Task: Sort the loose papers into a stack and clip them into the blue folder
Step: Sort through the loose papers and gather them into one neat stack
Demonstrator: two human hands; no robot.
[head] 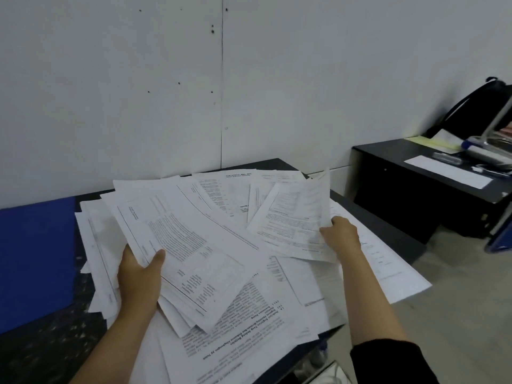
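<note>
Left grip [140, 275] pinches a paper sheaf [177, 245], right grip [342, 235] pinches one sheet [293, 220]; blue folder [36, 259] lies far left

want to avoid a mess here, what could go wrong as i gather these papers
1. The left hand holds a fanned, uneven bundle; sheets may slide out.
2. Loose sheets overhang the right edge of the table and could fall to the floor.
3. The right hand pinches one sheet by its edge, so it may crease. The blue folder lies partly under the pile and may drag papers when pulled out.
</note>
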